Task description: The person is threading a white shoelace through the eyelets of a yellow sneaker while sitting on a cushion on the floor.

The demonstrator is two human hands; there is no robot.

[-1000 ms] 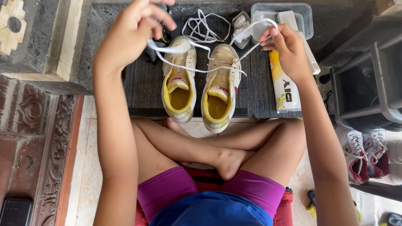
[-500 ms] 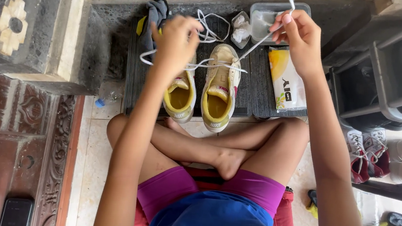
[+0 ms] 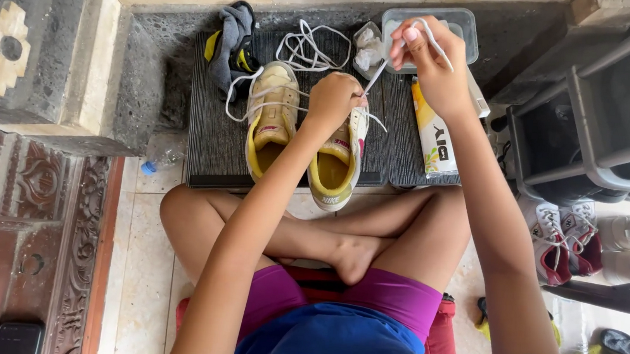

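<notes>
Down on the dark ribbed mat, a pair of cream sneakers with yellow linings sits side by side, toes pointing to twelve o'clock from where the seated person faces them. The left hand is closed down over the tongue and eyelet area of the right-hand sneaker, pinning it to the mat. The right hand is raised toward one o'clock from that shoe, its fingers pinched shut on a white lace that runs taut from the eyelets up to the grip. The two hands are apart, joined only by that lace.

The left-hand sneaker lies untouched at nine o'clock of its partner, with loose lace spilling off its side. More white lace is coiled in a heap at twelve o'clock, just beyond the toes.

I'd judge the lace to be light, limp and a little slick, so it wants a fingertip pinch near its stiff tip rather than mid-length, where it would simply fold. The shoe looks light and fairly soft in the upper, firmer at the sole, so it would slide or tip under a pull unless held down across the top as it is now.

A grey cloth lies at eleven o'clock, a clear plastic tub behind the raised hand.
</notes>
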